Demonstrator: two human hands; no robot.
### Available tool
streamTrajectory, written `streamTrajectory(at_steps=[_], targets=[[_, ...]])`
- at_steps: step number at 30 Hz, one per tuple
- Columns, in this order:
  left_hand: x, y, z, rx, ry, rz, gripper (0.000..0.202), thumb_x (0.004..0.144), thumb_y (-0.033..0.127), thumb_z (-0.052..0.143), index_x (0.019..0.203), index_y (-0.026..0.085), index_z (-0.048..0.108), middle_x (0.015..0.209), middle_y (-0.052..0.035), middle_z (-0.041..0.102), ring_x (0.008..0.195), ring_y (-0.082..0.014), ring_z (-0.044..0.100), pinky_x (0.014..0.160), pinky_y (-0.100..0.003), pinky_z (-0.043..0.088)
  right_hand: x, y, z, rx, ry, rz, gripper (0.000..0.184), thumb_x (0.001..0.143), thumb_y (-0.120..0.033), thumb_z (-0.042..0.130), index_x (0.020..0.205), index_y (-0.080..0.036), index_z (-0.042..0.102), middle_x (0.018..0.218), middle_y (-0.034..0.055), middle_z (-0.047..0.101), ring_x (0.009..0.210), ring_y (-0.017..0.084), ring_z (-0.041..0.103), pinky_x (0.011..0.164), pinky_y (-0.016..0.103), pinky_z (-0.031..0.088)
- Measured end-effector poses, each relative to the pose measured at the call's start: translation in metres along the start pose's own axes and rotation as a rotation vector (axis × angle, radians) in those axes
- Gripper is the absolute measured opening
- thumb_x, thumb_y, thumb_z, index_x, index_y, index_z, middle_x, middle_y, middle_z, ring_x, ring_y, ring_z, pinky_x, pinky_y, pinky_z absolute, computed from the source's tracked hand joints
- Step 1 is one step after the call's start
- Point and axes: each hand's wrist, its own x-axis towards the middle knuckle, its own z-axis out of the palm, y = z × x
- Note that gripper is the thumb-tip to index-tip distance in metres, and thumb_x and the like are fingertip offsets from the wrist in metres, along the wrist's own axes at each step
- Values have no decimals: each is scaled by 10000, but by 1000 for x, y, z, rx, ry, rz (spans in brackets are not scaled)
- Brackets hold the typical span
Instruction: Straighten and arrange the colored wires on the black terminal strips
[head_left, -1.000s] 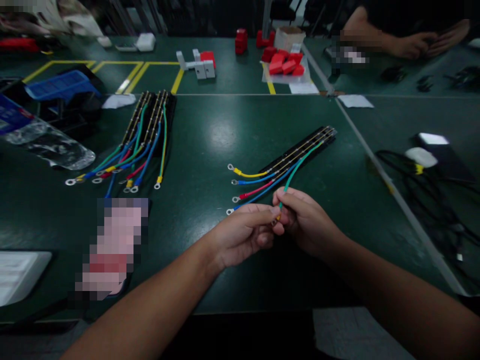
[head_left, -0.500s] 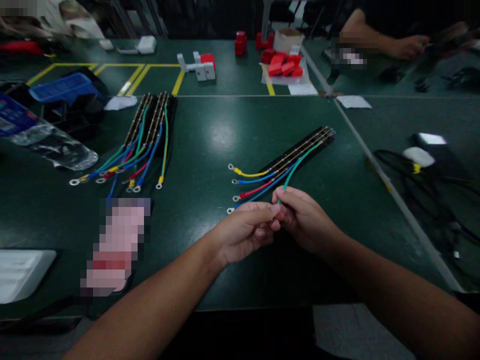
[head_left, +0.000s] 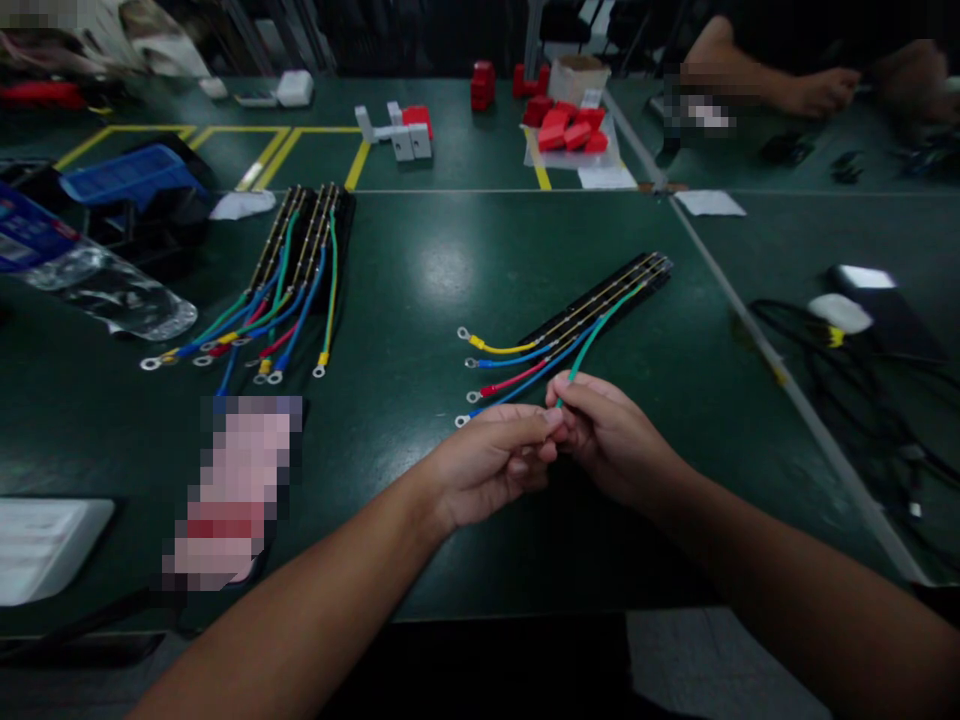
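Observation:
A green wire (head_left: 587, 347) runs from a black terminal strip (head_left: 637, 280) down to my fingers. My right hand (head_left: 611, 430) is closed, pinching that wire between thumb and fingers. My left hand (head_left: 495, 465) is closed too, its fingertips pressed at the wire's lower end against the right hand; the end itself is hidden. From the same strip, a yellow wire (head_left: 502, 349), blue wires and a red wire (head_left: 517, 378) fan out to the left, tipped with ring terminals. The lowest ring terminal (head_left: 463, 421) lies just beyond my left hand.
More wired terminal strips (head_left: 300, 240) lie at the left, near a water bottle (head_left: 142, 295) and a phone (head_left: 240, 490). Red blocks (head_left: 574, 132) lie on plastic at the back. Black cables (head_left: 847, 370) are on the right. Another person's hand (head_left: 825, 92) is at the far right.
Both hands keep the same pinch on the green wire with hardly any movement. The other person's hand at the back right has shifted slightly.

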Motion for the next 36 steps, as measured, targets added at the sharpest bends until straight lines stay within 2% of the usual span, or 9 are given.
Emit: streamTrajectory(at_steps=[6, 14, 21, 26, 33, 36], targets=[[0, 2, 0, 14, -14, -33, 136, 853, 214, 565, 830, 88, 610, 654, -13, 588, 425, 6, 439, 425, -106, 309, -1, -1, 1, 6, 9, 32, 149, 767, -301, 612, 707, -183, 545, 500, -50, 459, 417, 69, 437, 410, 176, 353], [-1, 0, 1, 8, 12, -4, 135, 823, 235, 620, 812, 102, 597, 568, 47, 496, 385, 28, 338, 430, -108, 280, 0, 0, 0, 37, -3, 3, 176, 771, -289, 623, 667, -170, 546, 538, -41, 446, 474, 62, 456, 442, 161, 370], [0, 3, 2, -8, -4, -40, 160, 869, 209, 537, 823, 79, 618, 635, -14, 585, 416, -1, 461, 414, -102, 321, -1, -1, 0, 37, 0, 27, 153, 763, -294, 618, 710, -182, 528, 502, -60, 454, 415, 61, 447, 411, 168, 357], [-1, 4, 1, -25, -28, -47, 166, 864, 217, 542, 844, 81, 636, 656, -30, 614, 418, -14, 483, 415, -113, 343, -2, -3, 1, 58, -17, 18, 208, 766, -326, 618, 674, -187, 494, 491, -55, 457, 412, 65, 439, 410, 175, 350], [0, 2, 2, 4, 39, -3, 150, 809, 248, 632, 781, 103, 606, 545, 38, 517, 366, 23, 346, 415, -112, 282, -2, -2, 2, 77, -18, -3, 206, 757, -296, 627, 650, -171, 503, 512, -54, 424, 464, 59, 433, 445, 160, 355], [0, 2, 2, 11, 42, -16, 158, 806, 254, 635, 784, 101, 602, 558, 32, 525, 373, 21, 361, 413, -111, 276, -1, -2, 1, 57, -7, 6, 183, 767, -302, 615, 676, -173, 523, 518, -53, 430, 465, 63, 438, 439, 164, 353]])
